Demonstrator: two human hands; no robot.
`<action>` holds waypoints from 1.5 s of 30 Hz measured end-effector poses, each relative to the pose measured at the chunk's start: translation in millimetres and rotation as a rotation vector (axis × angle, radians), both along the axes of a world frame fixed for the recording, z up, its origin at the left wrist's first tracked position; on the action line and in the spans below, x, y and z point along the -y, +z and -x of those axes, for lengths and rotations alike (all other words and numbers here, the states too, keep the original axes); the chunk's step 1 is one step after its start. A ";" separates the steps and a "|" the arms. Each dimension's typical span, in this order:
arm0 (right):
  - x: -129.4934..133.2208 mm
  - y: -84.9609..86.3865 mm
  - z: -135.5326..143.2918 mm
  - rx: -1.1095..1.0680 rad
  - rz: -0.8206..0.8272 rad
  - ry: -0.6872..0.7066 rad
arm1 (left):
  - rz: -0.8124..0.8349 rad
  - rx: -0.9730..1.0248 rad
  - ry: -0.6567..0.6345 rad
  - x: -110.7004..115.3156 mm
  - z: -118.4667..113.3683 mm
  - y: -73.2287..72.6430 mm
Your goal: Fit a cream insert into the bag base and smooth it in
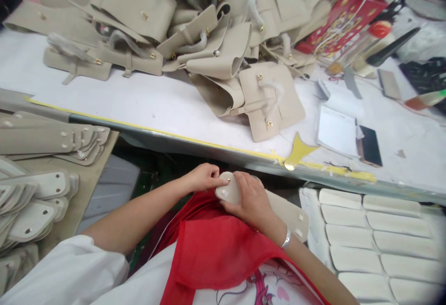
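Observation:
A long beige leather bag piece (285,209) with a rounded end lies across my lap, just below the table edge. Close to that end it carries a small brass stud (228,180), and little white tabs show on its surface. My right hand (252,198) is wrapped over the piece behind the rounded end, thumb on the near side. On the other side my left hand (205,178) has its fingers curled, and the thumb presses at the end beside the stud. What lies under the left fingers is hidden.
Beige handbag parts (216,54) are heaped along the white table (139,102). A yellow cut-out (299,151), notepad (336,126) and phone (370,146) lie near its edge. Leather strips (38,137) are stacked at left; cream pieces (400,249) fill a tray at right.

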State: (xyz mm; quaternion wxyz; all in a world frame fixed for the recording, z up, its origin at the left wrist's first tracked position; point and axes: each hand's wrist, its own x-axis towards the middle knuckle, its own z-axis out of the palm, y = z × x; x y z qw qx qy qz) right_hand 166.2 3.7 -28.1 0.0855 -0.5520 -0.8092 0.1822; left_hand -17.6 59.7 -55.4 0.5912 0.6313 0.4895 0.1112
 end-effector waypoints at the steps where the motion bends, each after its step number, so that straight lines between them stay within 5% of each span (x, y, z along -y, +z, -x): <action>1: -0.5 0.4 0.5 -0.003 -0.002 -0.007 | 0.028 0.016 0.007 0.3 -0.4 -0.1; 13: -8.5 4.6 2.5 0.015 0.041 0.007 | 0.214 0.009 -0.017 -8.3 -5.5 4.2; 21: -7.1 -2.8 -1.4 -0.023 0.006 -0.011 | -0.252 -0.167 0.057 6.2 -7.7 21.4; 28: -4.6 -6.4 -4.1 -0.022 -0.018 -0.019 | 0.019 -0.030 0.188 11.1 -11.4 17.7; 38: -5.6 -9.6 -7.5 -0.043 -0.019 -0.027 | -0.024 0.070 0.268 17.2 -16.2 12.5; 45: -5.9 -10.5 -5.1 -0.011 -0.034 -0.029 | -0.239 -0.105 0.151 15.3 -17.0 14.6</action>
